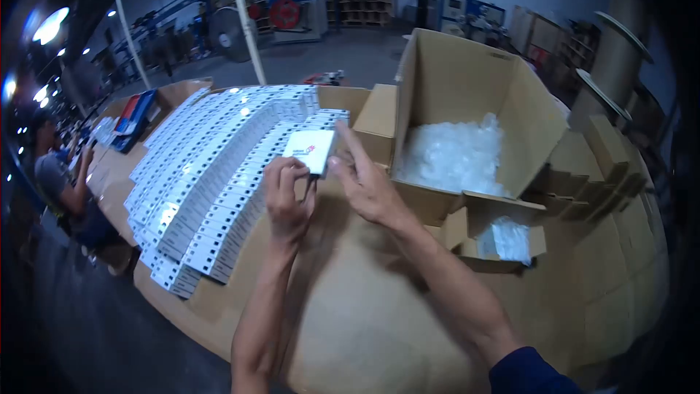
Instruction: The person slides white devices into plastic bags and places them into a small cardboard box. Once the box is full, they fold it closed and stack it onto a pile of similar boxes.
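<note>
A small white box with a red and dark printed mark on its top is in front of me. My left hand grips its near left side, fingers curled round it. My right hand is at the box's right side with fingers stretched out and apart; the fingertips seem to touch or nearly touch the edge. Behind and left of the hands stand long rows of similar white boxes, packed close together on the cardboard-covered table.
A large open carton with clear plastic bags stands at the back right. Before it sits a small open carton holding a plastic-wrapped pack. Folded cardboard lies right. Another person is at far left, near a blue-red tray.
</note>
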`<state>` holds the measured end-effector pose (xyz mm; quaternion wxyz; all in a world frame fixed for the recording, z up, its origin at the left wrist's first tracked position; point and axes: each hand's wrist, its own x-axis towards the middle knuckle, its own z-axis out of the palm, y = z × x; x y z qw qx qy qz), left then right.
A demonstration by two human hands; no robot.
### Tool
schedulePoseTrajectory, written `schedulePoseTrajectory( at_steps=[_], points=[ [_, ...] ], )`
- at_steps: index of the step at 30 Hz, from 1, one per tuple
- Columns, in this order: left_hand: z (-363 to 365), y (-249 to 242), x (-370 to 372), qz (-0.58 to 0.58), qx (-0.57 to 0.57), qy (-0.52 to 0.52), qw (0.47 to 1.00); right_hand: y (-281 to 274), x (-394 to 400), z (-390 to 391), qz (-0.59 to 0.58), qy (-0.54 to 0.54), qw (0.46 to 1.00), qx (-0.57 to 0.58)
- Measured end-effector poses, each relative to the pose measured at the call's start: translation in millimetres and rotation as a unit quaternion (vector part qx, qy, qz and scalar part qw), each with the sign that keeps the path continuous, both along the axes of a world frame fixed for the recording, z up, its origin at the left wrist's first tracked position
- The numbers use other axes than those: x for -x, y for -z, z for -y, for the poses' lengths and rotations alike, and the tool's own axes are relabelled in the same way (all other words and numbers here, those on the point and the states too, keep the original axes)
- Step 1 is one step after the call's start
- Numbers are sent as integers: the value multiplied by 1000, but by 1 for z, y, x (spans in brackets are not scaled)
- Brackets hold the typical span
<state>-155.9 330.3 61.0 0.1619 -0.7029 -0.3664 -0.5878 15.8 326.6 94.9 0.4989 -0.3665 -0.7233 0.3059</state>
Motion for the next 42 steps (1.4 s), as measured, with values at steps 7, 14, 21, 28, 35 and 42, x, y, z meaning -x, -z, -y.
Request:
schedulePoseTrajectory(
  at_steps=[7,14,21,28,35,42],
  points=[
    [76,-34,-62,-27,58,205,977,-17,-96,62,-113,-118,976,142],
    [-7,-57,-187,-175,294,335,878,-55,-239,72,167,224,960,-3],
    [-76,-41,-321,-455,423,421,661,-75,-278,62,230,283,930,-54],
    [-101,1,-354,-447,353,422,705,-67,-291,52,223,255,937,-91],
    [-115,-18,-326,-250,323,407,817,-77,-292,55,180,278,943,-15],
    [-121,-35,-288,-21,298,331,895,-34,-285,8,220,349,901,-133]
  ],
)
